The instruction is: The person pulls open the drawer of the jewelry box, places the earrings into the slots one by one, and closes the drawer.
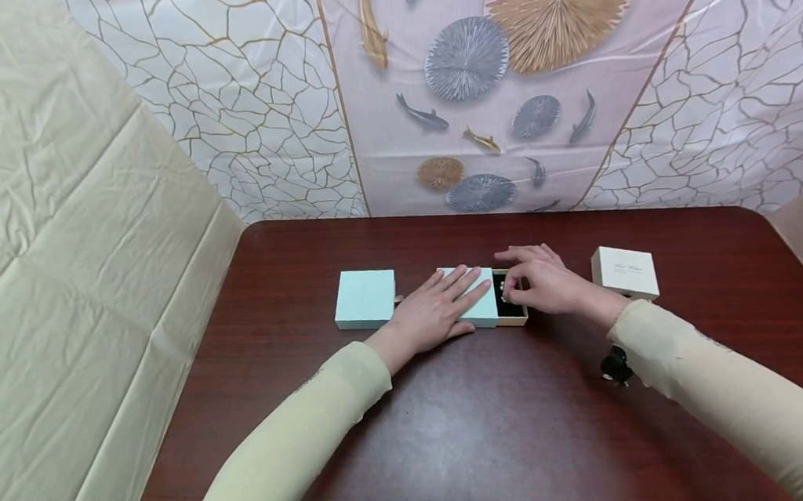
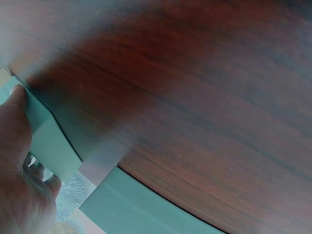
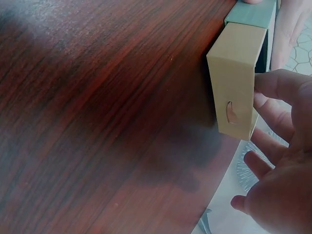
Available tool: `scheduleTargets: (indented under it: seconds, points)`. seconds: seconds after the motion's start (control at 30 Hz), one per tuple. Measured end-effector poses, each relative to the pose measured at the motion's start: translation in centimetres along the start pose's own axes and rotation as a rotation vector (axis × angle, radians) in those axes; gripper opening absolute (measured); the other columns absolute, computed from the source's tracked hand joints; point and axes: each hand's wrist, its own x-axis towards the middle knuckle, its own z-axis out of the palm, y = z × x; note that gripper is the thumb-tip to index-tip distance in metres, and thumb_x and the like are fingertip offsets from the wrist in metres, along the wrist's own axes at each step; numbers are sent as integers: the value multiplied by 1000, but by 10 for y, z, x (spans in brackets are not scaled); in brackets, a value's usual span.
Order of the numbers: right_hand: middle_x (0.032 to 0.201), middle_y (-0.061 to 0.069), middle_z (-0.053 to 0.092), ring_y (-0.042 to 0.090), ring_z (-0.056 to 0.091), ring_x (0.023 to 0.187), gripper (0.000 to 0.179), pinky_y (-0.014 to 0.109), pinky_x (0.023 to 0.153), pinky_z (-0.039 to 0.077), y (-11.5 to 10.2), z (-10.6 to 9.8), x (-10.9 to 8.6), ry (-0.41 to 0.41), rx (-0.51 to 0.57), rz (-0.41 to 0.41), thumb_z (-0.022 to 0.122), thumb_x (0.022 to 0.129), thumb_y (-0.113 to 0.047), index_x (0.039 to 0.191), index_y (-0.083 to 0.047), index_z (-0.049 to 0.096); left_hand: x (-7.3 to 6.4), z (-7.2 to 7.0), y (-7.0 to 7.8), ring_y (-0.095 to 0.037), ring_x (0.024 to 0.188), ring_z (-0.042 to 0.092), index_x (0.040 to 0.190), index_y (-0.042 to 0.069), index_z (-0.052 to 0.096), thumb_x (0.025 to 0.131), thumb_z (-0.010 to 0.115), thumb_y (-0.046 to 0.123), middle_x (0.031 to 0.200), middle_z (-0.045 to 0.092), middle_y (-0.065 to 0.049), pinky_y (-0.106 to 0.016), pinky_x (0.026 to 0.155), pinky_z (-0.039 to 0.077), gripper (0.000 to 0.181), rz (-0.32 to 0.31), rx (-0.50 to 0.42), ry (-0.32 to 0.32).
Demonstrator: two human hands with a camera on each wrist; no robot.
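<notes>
Now, left of the white box (image 1: 624, 271), a left hand (image 1: 436, 311) lies straight-fingered on a mint box (image 1: 484, 311) while a right hand (image 1: 544, 282) curls at its drawer (image 1: 512, 321) (whether pinching, unclear); likely light, stiff card, best held by the sides.

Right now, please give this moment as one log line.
left hand: spread on middle box; right hand: at part-open drawer, grip unclear; white box: at right
</notes>
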Motion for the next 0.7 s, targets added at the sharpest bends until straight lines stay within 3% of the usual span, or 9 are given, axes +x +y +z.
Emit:
scheduleTargets:
  seconds: [0.3,0.7]
  points:
    - [153,25,57,50,35,152,24,80,121,9,-2,-1,2,-3,-34,19,70,93,-8,73,-21,71,1,0,0,-24,166,9,174,22,10,113,39,55,181,7,-5,-44,133,18,75,-4,4,-11]
    - [150,21,60,46,38,151,25,78,123,11,1,0,5,32,-163,37,72,89,-10,68,-21,65,0,-1,1,-24,166,11,174,21,11,113,40,55,180,8,-6,-44,133,18,75,-2,0,-7]
